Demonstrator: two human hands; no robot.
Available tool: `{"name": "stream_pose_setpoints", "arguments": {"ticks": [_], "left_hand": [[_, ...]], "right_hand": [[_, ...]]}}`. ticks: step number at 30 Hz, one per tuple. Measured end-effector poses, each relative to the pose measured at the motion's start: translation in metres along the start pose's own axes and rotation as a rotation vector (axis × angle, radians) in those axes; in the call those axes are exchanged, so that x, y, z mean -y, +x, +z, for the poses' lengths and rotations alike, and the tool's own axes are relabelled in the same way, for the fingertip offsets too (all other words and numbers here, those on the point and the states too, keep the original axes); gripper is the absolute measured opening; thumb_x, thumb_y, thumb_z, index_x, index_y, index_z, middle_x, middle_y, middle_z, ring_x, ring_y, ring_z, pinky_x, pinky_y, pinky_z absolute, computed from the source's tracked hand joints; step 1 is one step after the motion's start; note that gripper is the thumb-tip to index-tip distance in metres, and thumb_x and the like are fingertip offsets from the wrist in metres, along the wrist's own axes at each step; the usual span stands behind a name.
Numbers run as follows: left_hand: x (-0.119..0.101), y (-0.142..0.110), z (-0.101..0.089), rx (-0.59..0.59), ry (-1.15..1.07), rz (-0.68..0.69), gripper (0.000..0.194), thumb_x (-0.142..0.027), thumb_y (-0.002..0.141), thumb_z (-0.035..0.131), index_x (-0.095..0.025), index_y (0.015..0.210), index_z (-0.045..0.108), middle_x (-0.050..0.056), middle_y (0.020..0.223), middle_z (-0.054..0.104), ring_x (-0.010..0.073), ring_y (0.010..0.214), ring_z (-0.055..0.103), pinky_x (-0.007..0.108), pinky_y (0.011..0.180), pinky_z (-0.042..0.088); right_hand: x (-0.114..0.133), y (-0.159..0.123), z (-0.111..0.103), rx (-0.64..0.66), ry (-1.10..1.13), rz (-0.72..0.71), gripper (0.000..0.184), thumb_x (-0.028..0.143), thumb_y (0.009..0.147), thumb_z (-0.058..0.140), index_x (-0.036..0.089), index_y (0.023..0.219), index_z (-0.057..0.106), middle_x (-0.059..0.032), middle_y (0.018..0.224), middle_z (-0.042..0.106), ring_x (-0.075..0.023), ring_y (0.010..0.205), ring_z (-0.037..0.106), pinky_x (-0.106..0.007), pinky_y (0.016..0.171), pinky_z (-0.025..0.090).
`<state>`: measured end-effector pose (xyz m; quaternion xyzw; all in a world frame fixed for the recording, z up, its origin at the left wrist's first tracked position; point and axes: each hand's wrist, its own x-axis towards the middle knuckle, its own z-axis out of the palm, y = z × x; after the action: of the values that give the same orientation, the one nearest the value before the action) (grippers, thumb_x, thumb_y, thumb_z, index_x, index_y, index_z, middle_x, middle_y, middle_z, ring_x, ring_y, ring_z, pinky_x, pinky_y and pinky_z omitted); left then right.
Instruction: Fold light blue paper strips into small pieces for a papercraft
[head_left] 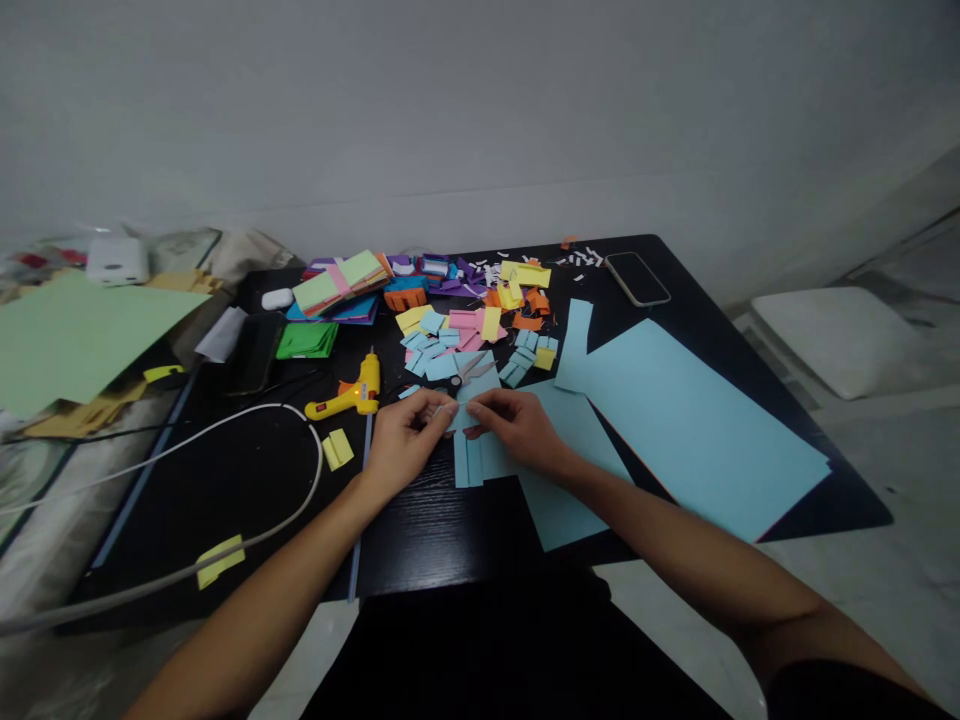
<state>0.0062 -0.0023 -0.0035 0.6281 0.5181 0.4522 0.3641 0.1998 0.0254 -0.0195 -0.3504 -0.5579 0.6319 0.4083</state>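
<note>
My left hand (409, 435) and my right hand (514, 425) meet over a small light-blue paper piece (472, 455) on the black table (247, 470). Both hands have their fingers pinched on the top edge of that piece. The piece is cut into narrow strips at its lower end and lies flat on the table. A larger light-blue sheet (690, 420) spreads to the right, partly under my right forearm. Scissors (469, 372) lie just beyond my fingertips.
A yellow glue gun (349, 397) with a white cable (225, 470) lies to the left. Several coloured paper scraps and stacks (457, 320) crowd the far middle. A phone (636, 277) rests at the far right, a green sheet (67, 335) at the left.
</note>
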Motion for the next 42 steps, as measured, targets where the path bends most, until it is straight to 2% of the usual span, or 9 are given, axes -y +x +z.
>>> {"name": "stream_pose_setpoints", "arguments": {"ticks": [4,8,13,19,24,30,37,40,42], "left_hand": [[0.0031,0.0018,-0.0022,-0.015,-0.023,-0.027,0.021,-0.037,0.094,0.068,-0.017,0.09,0.073,0.0,0.072,0.069,0.0117,0.059,0.062,0.023,0.059,0.051],[0.0024,0.0017,-0.003,0.002,0.015,-0.002,0.021,-0.037,0.095,0.067,-0.017,0.09,0.073,0.0,0.07,0.069,0.012,0.059,0.062,0.022,0.057,0.049],[-0.0005,-0.001,0.0013,0.047,0.044,0.05,0.022,-0.038,0.095,0.067,-0.018,0.09,0.074,0.001,0.076,0.072,0.0124,0.063,0.064,0.023,0.059,0.051],[-0.0001,0.0023,0.0035,0.04,-0.165,-0.058,0.023,-0.041,0.092,0.072,-0.018,0.096,0.075,0.002,0.082,0.076,0.0152,0.066,0.071,0.028,0.065,0.061],[-0.0001,0.0046,0.002,0.026,-0.175,-0.045,0.019,-0.037,0.09,0.074,-0.019,0.095,0.076,0.003,0.087,0.078,0.0157,0.069,0.073,0.03,0.068,0.063],[0.0018,0.0033,0.0023,-0.007,-0.149,-0.016,0.024,-0.035,0.091,0.073,-0.019,0.11,0.073,0.0,0.078,0.075,0.0162,0.072,0.073,0.029,0.07,0.061],[-0.0017,0.0,-0.0021,0.051,0.021,0.083,0.021,-0.033,0.094,0.069,-0.02,0.111,0.069,0.003,0.089,0.079,0.017,0.08,0.076,0.028,0.073,0.06],[-0.001,0.0011,-0.0017,0.051,-0.003,0.066,0.025,-0.034,0.093,0.071,-0.02,0.114,0.068,0.004,0.089,0.079,0.0172,0.079,0.075,0.028,0.073,0.06],[-0.0002,0.0025,-0.0009,0.068,-0.041,0.036,0.022,-0.035,0.092,0.071,-0.019,0.108,0.07,0.003,0.086,0.078,0.0162,0.075,0.074,0.028,0.072,0.059]], "right_hand": [[-0.0016,0.0018,-0.0025,0.036,0.079,0.002,0.027,0.042,0.086,0.078,0.018,0.099,0.076,-0.0032,0.085,0.076,-0.0186,0.077,0.077,-0.038,0.083,0.065],[0.0005,0.0004,-0.0013,0.017,0.1,-0.004,0.019,0.035,0.086,0.076,0.019,0.096,0.077,-0.0033,0.091,0.078,-0.0182,0.084,0.076,-0.036,0.083,0.064],[0.0006,-0.0012,0.0034,-0.039,0.003,-0.055,0.024,0.041,0.083,0.081,0.02,0.092,0.076,-0.0024,0.084,0.076,-0.0163,0.076,0.073,-0.032,0.076,0.063],[-0.0029,0.0022,0.0019,-0.12,0.033,-0.082,0.033,0.051,0.079,0.085,0.02,0.083,0.074,-0.0014,0.078,0.074,-0.0163,0.07,0.071,-0.033,0.071,0.064],[-0.002,0.0022,0.0023,-0.122,0.031,-0.081,0.032,0.05,0.08,0.084,0.02,0.084,0.074,-0.0019,0.08,0.073,-0.0168,0.073,0.071,-0.034,0.073,0.065],[-0.0026,0.002,0.0022,-0.127,0.043,-0.073,0.03,0.047,0.08,0.084,0.02,0.084,0.073,-0.0011,0.079,0.071,-0.0157,0.073,0.07,-0.032,0.073,0.062],[-0.0038,0.0011,0.0008,-0.032,-0.011,-0.002,0.035,0.049,0.078,0.085,0.02,0.091,0.073,0.0007,0.074,0.072,-0.0154,0.07,0.069,-0.031,0.072,0.058],[-0.0014,0.0008,0.0003,-0.057,-0.043,-0.022,0.032,0.049,0.078,0.085,0.02,0.087,0.074,0.0002,0.074,0.072,-0.0159,0.071,0.07,-0.031,0.073,0.058],[-0.0002,0.0008,-0.0002,-0.079,-0.06,-0.036,0.032,0.049,0.078,0.085,0.02,0.086,0.075,-0.0004,0.075,0.073,-0.0164,0.072,0.07,-0.031,0.073,0.058]]}}
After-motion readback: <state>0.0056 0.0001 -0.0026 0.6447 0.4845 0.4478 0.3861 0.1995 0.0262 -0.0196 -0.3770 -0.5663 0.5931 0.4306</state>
